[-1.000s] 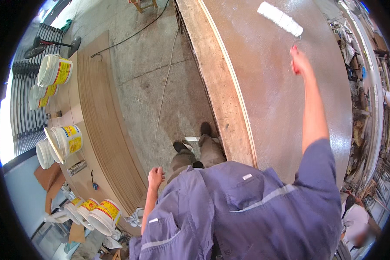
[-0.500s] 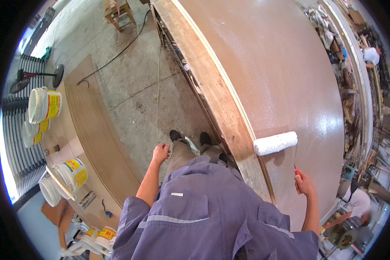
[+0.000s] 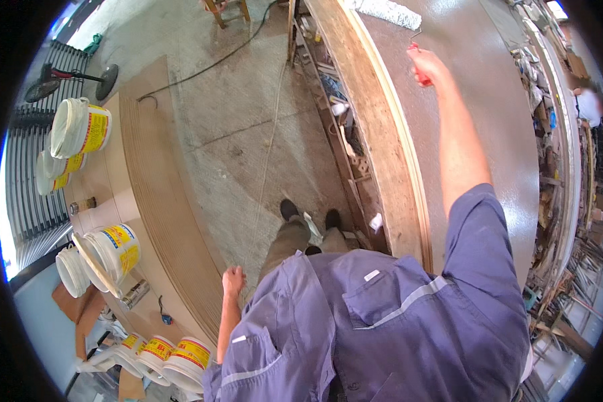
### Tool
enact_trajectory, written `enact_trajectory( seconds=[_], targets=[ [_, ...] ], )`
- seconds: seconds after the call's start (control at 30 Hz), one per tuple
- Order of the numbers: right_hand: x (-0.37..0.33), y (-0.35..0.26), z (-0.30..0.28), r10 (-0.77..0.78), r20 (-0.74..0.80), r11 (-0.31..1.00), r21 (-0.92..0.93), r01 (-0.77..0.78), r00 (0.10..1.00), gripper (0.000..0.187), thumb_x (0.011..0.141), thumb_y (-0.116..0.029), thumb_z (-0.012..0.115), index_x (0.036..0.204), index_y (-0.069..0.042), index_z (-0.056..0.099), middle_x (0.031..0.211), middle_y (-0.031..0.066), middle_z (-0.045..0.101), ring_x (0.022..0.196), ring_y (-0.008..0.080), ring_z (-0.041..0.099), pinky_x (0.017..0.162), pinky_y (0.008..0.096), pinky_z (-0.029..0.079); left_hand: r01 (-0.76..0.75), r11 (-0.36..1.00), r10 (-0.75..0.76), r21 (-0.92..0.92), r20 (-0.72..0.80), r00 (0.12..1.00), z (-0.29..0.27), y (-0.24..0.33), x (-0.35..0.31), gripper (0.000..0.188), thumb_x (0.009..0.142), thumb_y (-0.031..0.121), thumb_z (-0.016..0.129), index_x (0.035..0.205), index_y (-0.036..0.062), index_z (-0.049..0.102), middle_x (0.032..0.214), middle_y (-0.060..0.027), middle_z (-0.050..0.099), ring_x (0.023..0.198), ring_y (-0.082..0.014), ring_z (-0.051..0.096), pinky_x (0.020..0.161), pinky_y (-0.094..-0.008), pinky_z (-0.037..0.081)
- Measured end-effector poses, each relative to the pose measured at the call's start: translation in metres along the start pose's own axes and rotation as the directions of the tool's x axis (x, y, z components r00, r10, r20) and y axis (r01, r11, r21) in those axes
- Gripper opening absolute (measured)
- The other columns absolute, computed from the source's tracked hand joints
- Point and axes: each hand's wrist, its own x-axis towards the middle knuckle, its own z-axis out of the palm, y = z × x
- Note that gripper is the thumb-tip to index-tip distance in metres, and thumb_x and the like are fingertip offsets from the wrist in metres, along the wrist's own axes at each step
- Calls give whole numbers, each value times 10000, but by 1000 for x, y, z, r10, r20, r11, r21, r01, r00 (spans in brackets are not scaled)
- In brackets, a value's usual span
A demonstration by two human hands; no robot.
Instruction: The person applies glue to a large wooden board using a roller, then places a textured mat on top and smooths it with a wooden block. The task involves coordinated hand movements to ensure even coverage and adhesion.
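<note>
Far out over the wide brown board (image 3: 472, 120), my right hand (image 3: 430, 67) is closed around the red handle of a paint roller (image 3: 387, 12). The roller's white, fuzzy sleeve lies on the board at the top of the view, partly cut off by the picture's edge. A wet sheen shows on the board's surface. My left hand (image 3: 233, 279) hangs beside my body with its fingers curled in, and nothing shows in it. It is nearest to the stack of brown sheets on my left, apart from it.
A wooden ledge (image 3: 375, 100) edges the board, with cluttered shelving below. At left, white buckets (image 3: 80, 127) with yellow labels and a tape measure (image 3: 165, 317) sit on stacked brown sheets (image 3: 147, 181). A black cable (image 3: 214, 70) crosses the concrete floor. Scrap and another person (image 3: 588, 106) are at far right.
My right arm has stretched forward, carrying the roller from near my body to the far part of the board. My left hand has moved slightly back, and the view has shifted.
</note>
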Motion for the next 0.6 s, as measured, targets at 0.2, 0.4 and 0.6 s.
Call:
enact_trajectory(
  seconds=[0.2, 0.4, 0.6],
  targets=[
    [-50, 53, -20, -156, 121, 960, -214, 179, 980, 601, 977, -589, 398, 1237, -62, 521, 450, 53, 468, 298, 175, 435, 312, 348, 333, -129, 991, 128, 25, 34, 991, 17, -25, 14, 331, 918, 263, 548, 933, -59, 622, 742, -133, 678, 541, -190, 647, 462, -320, 524],
    [-226, 171, -91, 147, 61, 974, -181, -134, 987, 516, 1010, -494, 392, 1318, -95, 502, 457, 34, 458, 304, 148, 420, 304, 322, 330, -66, 994, 78, -83, 153, 985, 17, 91, 47, 360, 916, 285, 556, 1017, -50, 637, 778, -130, 688, 572, -185, 654, 481, -325, 541],
    [-333, 168, -80, 222, -92, 975, 20, -221, 971, 533, 1019, -422, 426, 1448, -105, 420, 568, 8, 481, 390, 100, 439, 361, 275, 370, -90, 982, 119, -169, 169, 978, 10, 172, 108, 346, 919, 290, 562, 1018, -32, 643, 770, -117, 682, 563, -166, 641, 483, -313, 531]
  ],
)
